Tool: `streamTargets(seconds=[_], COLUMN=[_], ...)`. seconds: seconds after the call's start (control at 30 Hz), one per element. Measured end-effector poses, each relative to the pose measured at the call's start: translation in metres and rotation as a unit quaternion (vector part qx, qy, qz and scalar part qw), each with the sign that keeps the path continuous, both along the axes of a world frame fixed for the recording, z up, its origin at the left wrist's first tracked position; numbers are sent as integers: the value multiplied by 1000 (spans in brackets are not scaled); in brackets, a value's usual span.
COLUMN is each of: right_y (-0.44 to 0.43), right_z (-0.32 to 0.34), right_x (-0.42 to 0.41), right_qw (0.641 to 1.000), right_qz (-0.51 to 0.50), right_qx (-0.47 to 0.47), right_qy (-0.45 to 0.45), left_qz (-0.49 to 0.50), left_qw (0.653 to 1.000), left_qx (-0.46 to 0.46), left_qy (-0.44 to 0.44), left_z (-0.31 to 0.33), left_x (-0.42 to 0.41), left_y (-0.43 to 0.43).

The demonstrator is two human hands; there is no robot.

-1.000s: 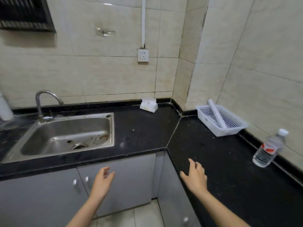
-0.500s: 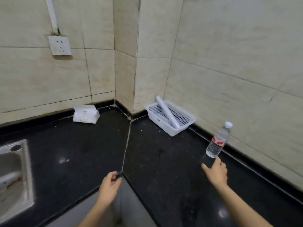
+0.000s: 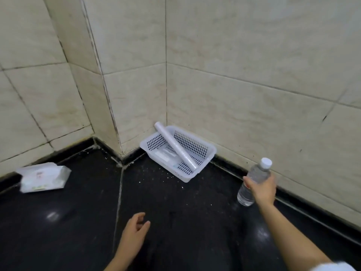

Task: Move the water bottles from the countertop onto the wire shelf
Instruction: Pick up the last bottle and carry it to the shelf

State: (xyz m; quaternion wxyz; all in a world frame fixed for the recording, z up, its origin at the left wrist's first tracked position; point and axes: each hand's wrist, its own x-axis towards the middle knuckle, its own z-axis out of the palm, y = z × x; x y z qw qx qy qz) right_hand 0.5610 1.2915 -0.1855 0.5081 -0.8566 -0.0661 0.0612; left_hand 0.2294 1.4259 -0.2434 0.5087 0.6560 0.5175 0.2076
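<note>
A clear water bottle (image 3: 257, 174) with a white cap stands tilted on the black countertop (image 3: 185, 208) near the right wall. My right hand (image 3: 262, 187) is wrapped around its middle, fingers closed on it. My left hand (image 3: 133, 232) hovers over the counter near the seam, fingers loosely apart and empty. The wire shelf is not in view.
A white perforated plastic basket (image 3: 205, 153) holding a rolled white tube (image 3: 174, 148) sits in the tiled corner. A pack of tissues (image 3: 44, 177) lies at the left by the wall. A black raised edge runs along the tiled walls.
The view has swung right, away from the sink. My right hand reached forward and closed on the bottle. My left hand moved from the counter's edge to above the counter.
</note>
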Motion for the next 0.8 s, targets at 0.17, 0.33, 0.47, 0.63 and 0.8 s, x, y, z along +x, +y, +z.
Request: streamTargets(seconds=[0.17,0.33,0.47,0.63,0.8], right_y=[8,-13,-39,-84,-140], right_z=[-1,-3,2,24,52], right_x=[15,-16,-60,-114,-173], right_qw=[997,997,997,998,996], right_qz=[-22,-67,-72,-43,-50], right_qx=[51,26,37,40,69], right_qy=[50,26,12,6,17], left_qz=[-40,-116,-181,-295,-482], left_qw=[999,993,983,954,873], left_qx=[-2,11,10,-32,-45], left_qy=[11,8,-13,-26,-55], left_z=[-4,9,16,10,15], left_x=[15,35,53,83,104], left_y=[18,38,47,17,-67])
